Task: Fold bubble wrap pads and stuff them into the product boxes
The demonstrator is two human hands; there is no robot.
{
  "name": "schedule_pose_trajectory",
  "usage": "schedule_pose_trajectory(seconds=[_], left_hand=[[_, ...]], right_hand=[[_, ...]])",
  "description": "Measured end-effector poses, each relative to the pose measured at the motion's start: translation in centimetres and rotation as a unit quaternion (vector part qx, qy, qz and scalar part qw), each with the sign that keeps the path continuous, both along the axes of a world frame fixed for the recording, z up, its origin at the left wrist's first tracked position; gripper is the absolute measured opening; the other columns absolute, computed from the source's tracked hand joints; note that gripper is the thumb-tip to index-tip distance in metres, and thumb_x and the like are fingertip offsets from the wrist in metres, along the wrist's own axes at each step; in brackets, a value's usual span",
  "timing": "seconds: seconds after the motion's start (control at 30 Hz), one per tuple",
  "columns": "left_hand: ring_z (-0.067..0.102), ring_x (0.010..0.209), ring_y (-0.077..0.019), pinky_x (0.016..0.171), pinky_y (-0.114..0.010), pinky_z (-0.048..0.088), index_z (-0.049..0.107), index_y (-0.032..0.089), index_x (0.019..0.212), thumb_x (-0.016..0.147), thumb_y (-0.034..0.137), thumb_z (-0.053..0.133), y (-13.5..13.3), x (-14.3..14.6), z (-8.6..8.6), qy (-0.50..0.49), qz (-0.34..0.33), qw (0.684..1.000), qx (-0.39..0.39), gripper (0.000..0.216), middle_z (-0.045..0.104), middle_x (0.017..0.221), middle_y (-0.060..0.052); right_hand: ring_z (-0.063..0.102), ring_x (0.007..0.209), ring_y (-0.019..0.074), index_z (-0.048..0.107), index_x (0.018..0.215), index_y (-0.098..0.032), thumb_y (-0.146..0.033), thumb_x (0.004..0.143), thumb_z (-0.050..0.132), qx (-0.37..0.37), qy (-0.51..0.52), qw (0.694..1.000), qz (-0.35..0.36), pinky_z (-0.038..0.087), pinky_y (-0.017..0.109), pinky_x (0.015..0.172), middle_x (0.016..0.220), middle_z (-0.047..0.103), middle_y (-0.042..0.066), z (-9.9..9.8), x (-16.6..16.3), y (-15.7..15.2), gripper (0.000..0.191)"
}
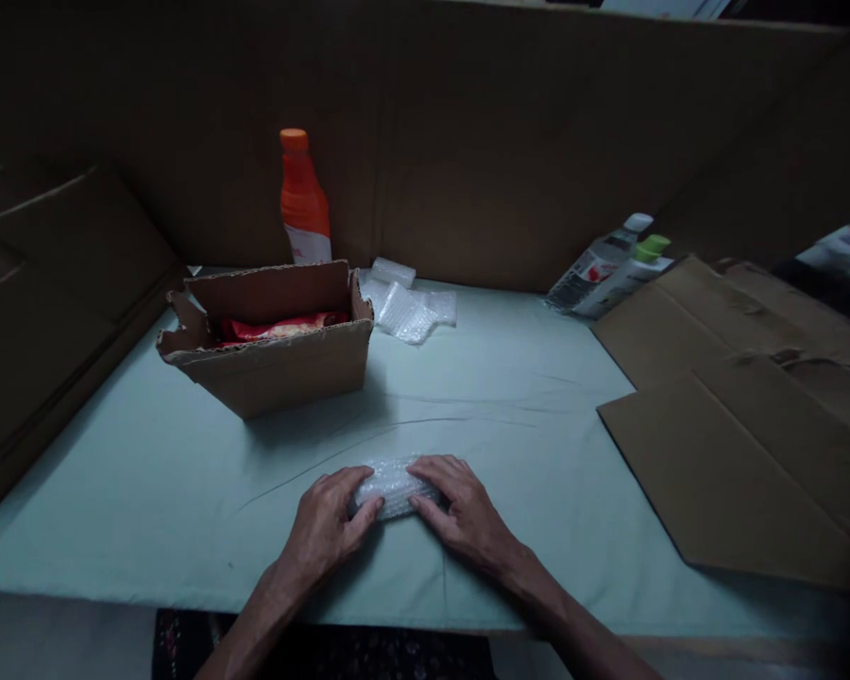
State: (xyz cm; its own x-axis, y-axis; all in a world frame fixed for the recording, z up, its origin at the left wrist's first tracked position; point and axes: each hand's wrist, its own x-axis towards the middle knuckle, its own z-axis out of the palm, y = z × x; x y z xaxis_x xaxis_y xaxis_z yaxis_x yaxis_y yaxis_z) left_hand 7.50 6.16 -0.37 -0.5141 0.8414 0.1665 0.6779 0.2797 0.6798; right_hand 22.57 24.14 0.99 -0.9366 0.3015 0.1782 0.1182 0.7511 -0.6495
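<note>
A bundle of bubble wrap [395, 486] rests on the pale green cloth [510, 501] near the table's front edge. My left hand [334, 515] grips its left end, thumb in front and fingers over the top and back. At the right end my right hand [464, 515] grips it in the same way. Whether something is wrapped inside the bundle cannot be seen. Beyond my left hand stands an open cardboard box [304, 368], with red packets [276, 329] partly visible inside it.
More bubble wrap pieces [407, 312] lie behind the box. An orange bottle [304, 203] stands at the back. A clear bottle [599, 264] and a green-capped bottle [630, 274] lean at back right. Flattened cardboard [737, 472] covers the right side; cardboard walls [510, 142] surround the table.
</note>
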Motion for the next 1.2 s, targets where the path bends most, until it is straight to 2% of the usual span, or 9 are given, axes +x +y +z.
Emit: schedule_pose_trajectory(seconds=[0.17,0.27,0.4,0.5,0.57,0.7,0.83,1.03,1.2], left_hand=[[0.068,0.086,-0.0259,0.078,-0.04,0.056,0.07,0.017,0.111,0.092,0.032,0.053,0.5,0.3,0.3,0.017,0.011,1.0,-0.02,0.029,0.072,0.096,-0.011],[0.066,0.095,-0.0266,0.084,-0.041,0.055,0.07,0.019,0.108,0.09,0.029,0.055,0.5,0.4,0.3,0.003,0.018,1.0,-0.002,0.025,0.068,0.101,-0.011],[0.062,0.11,-0.0266,0.095,-0.042,0.052,0.066,0.018,0.116,0.087,0.024,0.058,0.1,0.1,0.0,-0.058,0.027,0.997,0.049,0.031,0.066,0.116,-0.013],[0.061,0.113,-0.0261,0.096,-0.042,0.052,0.059,0.016,0.128,0.085,0.023,0.058,-0.3,-0.3,-0.3,-0.117,0.035,0.99,0.071,0.043,0.064,0.122,-0.014],[0.061,0.113,-0.0262,0.096,-0.042,0.052,0.058,0.016,0.128,0.085,0.024,0.059,-0.5,-0.6,-0.3,-0.146,0.033,0.986,0.078,0.045,0.064,0.123,-0.014],[0.063,0.11,-0.026,0.096,-0.041,0.051,0.061,0.018,0.125,0.083,0.026,0.061,-0.9,-1.0,0.0,-0.187,0.026,0.978,0.084,0.042,0.065,0.12,-0.013],[0.06,0.118,-0.0278,0.102,-0.043,0.048,0.064,0.018,0.118,0.082,0.026,0.062,-1.1,-1.4,0.4,-0.215,0.029,0.972,0.091,0.037,0.065,0.123,-0.013],[0.065,0.1,-0.024,0.09,-0.037,0.05,0.067,0.02,0.1,0.084,0.026,0.058,-1.3,-1.5,1.1,-0.25,0.017,0.966,0.07,0.02,0.069,0.105,-0.01],[0.063,0.108,-0.0253,0.094,-0.037,0.047,0.065,0.02,0.085,0.081,0.027,0.06,-1.5,-1.6,1.6,-0.293,0.027,0.953,0.076,0.01,0.067,0.11,-0.011]], right_hand=[[0.055,0.124,0.0329,0.064,0.121,-0.018,-0.026,0.087,0.066,0.051,-0.033,0.998,-0.025,0.044,0.054,0.1,0.132,0.064,0.016,-0.4,-0.5,0.5,0.035],[0.054,0.126,0.0331,0.066,0.108,-0.018,-0.025,0.087,0.064,0.045,-0.033,0.998,-0.007,0.043,0.054,0.101,0.13,0.064,0.016,-0.4,-0.9,0.5,0.022],[0.062,0.111,0.0277,0.061,0.096,-0.02,-0.022,0.087,0.063,-0.015,0.005,1.0,0.023,0.048,0.046,0.095,0.113,0.07,0.011,-0.2,-1.3,0.1,0.009],[0.065,0.097,0.0212,0.058,0.093,-0.021,-0.019,0.089,0.061,-0.082,0.036,0.995,0.044,0.052,0.035,0.084,0.104,0.068,0.008,0.1,-1.7,-0.3,0.005],[0.065,0.094,0.0189,0.058,0.092,-0.021,-0.016,0.089,0.059,-0.105,0.061,0.991,0.055,0.053,0.031,0.081,0.103,0.067,0.007,0.4,-2.0,-0.6,0.006],[0.066,0.091,0.0175,0.06,0.098,-0.022,-0.013,0.088,0.06,-0.097,0.112,0.987,0.064,0.054,0.028,0.079,0.098,0.068,0.005,1.2,-2.6,-1.0,0.013],[0.067,0.098,0.0212,0.061,0.098,-0.023,-0.014,0.088,0.062,-0.066,0.134,0.988,0.035,0.055,0.034,0.085,0.102,0.07,0.007,1.5,-3.2,-1.0,0.013],[0.062,0.114,0.0284,0.065,0.095,-0.022,-0.023,0.087,0.062,-0.043,0.068,0.996,0.035,0.053,0.045,0.094,0.124,0.066,0.014,1.0,-3.8,-1.0,0.008],[0.059,0.122,0.0294,0.067,0.098,-0.022,-0.031,0.089,0.063,-0.085,0.035,0.995,0.043,0.049,0.046,0.101,0.131,0.062,0.014,0.2,-3.6,-0.9,0.013]])
